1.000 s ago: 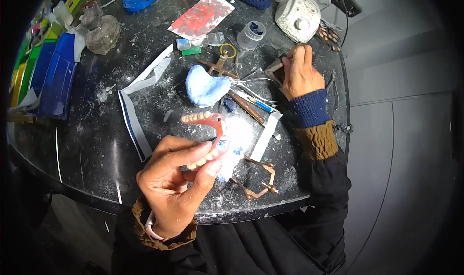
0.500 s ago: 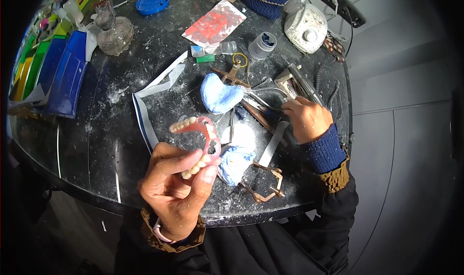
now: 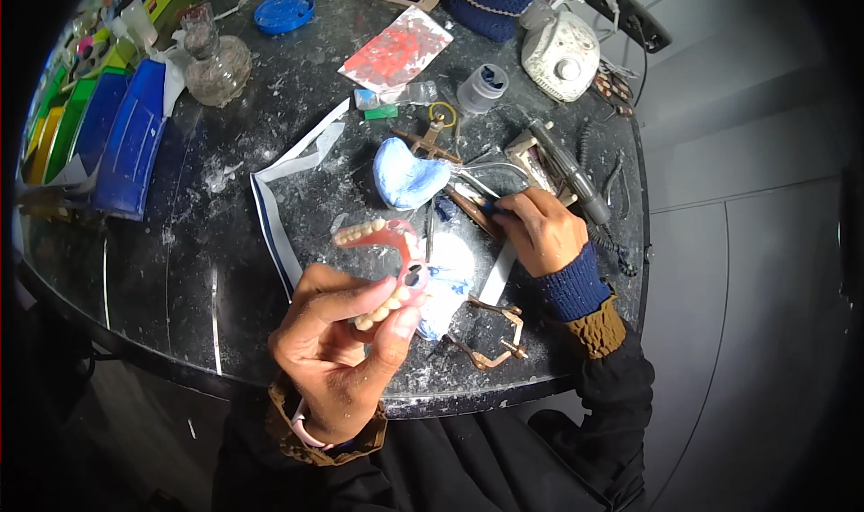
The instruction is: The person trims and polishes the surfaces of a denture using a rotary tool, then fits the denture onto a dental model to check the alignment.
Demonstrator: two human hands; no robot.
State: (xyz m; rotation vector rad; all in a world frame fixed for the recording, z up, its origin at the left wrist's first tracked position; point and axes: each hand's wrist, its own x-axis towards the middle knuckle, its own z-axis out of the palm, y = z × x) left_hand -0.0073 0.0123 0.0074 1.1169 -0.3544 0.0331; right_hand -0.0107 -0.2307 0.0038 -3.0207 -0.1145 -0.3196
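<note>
My left hand pinches a denture between thumb and fingers. It has a pink base with pale teeth along both arms of its curve, and dark gaps show in the base. Beneath it on the table lies a blue and white plaster cast, partly covered. My right hand is down by several slender tools, its fingers closed together around something thin that I cannot make out. Just left of those fingers is a brown-handled tool. Beyond sits a second blue cast by a brass frame.
A jointed brass frame lies near the front edge. Toward the right are a grey handpiece and a cream machine. Farther back are a small jar and a red-smeared sheet. Blue bins stand left, beside a glass burner.
My right hand has moved left and slightly nearer, off the tools at the right. The denture in my left hand has shifted a little to the right and turned slightly.
</note>
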